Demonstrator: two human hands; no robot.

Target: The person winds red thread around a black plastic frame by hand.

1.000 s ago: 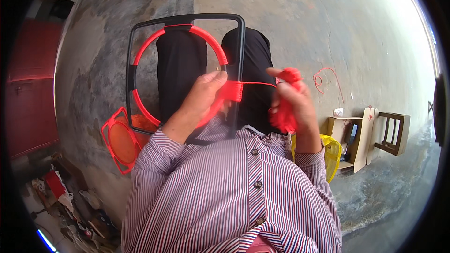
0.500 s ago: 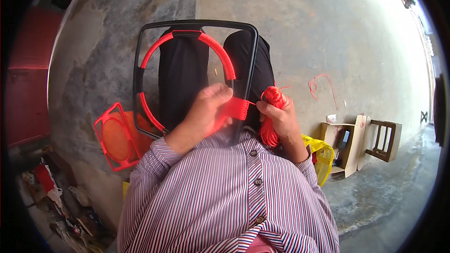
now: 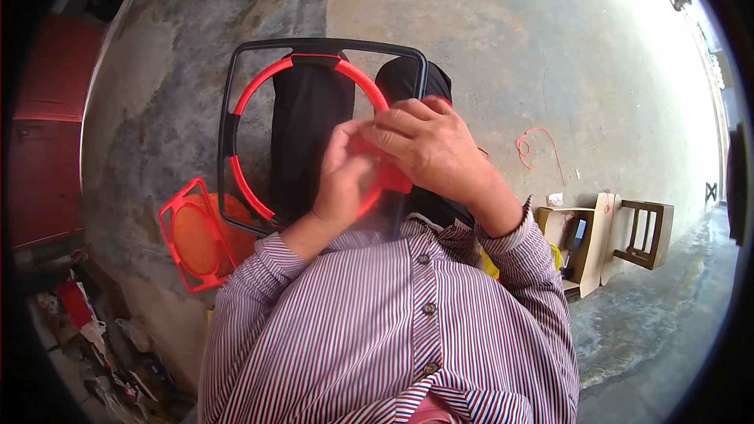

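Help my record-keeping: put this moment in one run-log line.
Black frame: over lap, inner ring partly red-wrapped | left hand: at ring's right side, blurred | right hand: across frame's right bar | grips: unclear

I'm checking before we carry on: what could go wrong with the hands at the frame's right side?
The right hand overlaps the left hand and hides part of the red wrap, so a loose or crossed turn could go unseen.
The black frame lies over the knees with no clamp in view, so it might twist if pulled.
The loose cord on the floor might tangle if drawn in.
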